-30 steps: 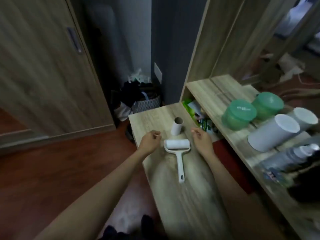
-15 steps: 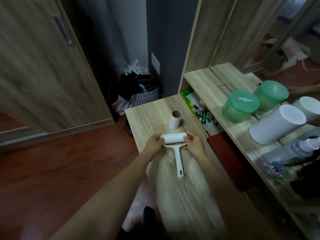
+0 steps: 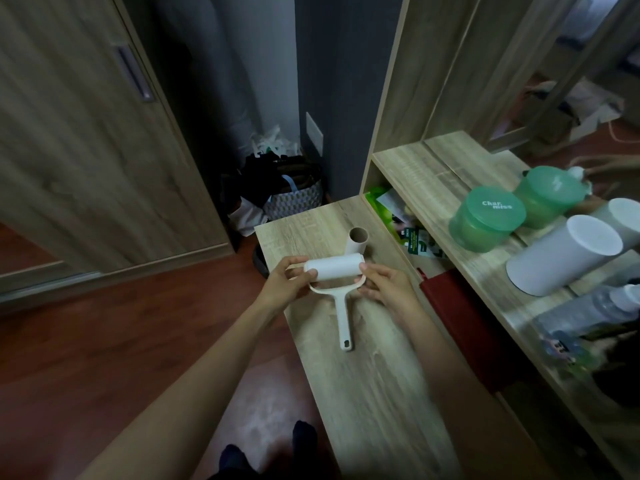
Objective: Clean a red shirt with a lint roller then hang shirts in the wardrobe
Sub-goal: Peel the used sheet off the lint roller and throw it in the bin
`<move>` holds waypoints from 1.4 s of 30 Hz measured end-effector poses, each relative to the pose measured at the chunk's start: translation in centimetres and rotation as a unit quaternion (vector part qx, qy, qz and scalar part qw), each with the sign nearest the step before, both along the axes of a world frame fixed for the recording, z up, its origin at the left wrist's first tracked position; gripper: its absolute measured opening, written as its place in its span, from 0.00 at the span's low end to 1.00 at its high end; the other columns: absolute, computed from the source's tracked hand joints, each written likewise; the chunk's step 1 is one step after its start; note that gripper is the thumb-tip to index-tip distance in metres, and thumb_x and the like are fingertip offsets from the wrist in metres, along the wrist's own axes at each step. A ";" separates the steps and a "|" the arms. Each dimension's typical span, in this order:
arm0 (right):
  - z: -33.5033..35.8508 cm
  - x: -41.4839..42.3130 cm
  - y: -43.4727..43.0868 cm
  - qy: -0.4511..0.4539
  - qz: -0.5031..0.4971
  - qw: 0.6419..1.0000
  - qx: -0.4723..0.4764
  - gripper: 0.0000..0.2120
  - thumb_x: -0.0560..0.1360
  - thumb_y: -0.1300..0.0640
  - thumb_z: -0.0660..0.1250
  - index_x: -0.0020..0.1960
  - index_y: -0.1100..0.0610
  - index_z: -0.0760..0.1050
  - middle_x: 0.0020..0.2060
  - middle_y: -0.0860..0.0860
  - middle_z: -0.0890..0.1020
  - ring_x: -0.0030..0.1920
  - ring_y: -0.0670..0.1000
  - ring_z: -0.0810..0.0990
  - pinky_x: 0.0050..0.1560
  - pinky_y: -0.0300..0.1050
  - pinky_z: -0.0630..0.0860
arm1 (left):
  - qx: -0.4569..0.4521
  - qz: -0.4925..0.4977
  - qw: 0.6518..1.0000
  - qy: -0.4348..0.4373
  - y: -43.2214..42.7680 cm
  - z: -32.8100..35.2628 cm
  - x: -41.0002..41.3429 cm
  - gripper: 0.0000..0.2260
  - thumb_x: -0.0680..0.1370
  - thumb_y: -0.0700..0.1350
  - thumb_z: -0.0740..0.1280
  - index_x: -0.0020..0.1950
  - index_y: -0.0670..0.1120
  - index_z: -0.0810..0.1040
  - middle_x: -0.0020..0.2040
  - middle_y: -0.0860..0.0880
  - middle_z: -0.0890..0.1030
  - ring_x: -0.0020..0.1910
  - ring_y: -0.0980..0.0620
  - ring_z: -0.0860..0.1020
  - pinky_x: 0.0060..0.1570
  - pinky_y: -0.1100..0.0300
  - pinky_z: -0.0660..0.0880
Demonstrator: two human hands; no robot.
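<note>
lint roller (image 3: 334, 271) held just over counter (image 3: 363, 393), handle toward 6 o'clock | left hand (image 3: 289, 284) pinches roll's 9 o'clock end, right hand (image 3: 386, 287) its 3 o'clock end, likely seating the roll | red shirt (image 3: 460, 317) at 3 o'clock

You stand in a home bedroom: a wood-grain sliding wardrobe door (image 3: 79, 140) left of your fingers, a mirrored wooden dressing shelf (image 3: 433, 181) with green lidded jars (image 3: 486, 220) to their right.
</note>
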State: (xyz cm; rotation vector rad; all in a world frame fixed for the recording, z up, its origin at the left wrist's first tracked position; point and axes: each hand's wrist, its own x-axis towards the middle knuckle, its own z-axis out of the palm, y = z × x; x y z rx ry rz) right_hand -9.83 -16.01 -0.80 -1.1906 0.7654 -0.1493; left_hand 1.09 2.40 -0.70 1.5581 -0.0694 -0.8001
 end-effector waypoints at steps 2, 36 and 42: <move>0.2 0.1 0.1 -0.007 0.009 1.000 0.015 0.12 0.74 0.60 0.70 0.54 0.64 0.79 0.43 0.57 0.84 0.42 0.50 0.84 0.43 0.41 0.82 | 0.008 -0.034 0.999 -0.003 0.5 0.3 0.3 0.16 0.76 0.39 0.70 0.62 0.43 0.74 0.61 0.36 0.76 0.57 0.37 0.79 0.52 0.52 0.79; 5.9 1.1 0.0 -0.021 0.147 0.985 -0.088 0.10 0.71 0.60 0.73 0.52 0.56 0.81 0.47 0.56 0.85 0.45 0.53 0.85 0.43 0.47 0.82 | -0.017 -0.116 0.986 -0.119 0.0 3.4 -0.1 0.14 0.72 0.47 0.74 0.57 0.53 0.80 0.53 0.44 0.81 0.46 0.53 0.80 0.41 0.62 0.77; 6.6 0.9 -0.2 -0.028 0.136 0.986 -0.090 0.11 0.69 0.61 0.74 0.52 0.58 0.82 0.47 0.56 0.85 0.44 0.52 0.85 0.42 0.45 0.82 | -0.025 -0.132 0.982 -0.131 -0.1 3.6 0.1 0.15 0.72 0.45 0.74 0.58 0.52 0.79 0.52 0.44 0.82 0.46 0.55 0.80 0.41 0.64 0.77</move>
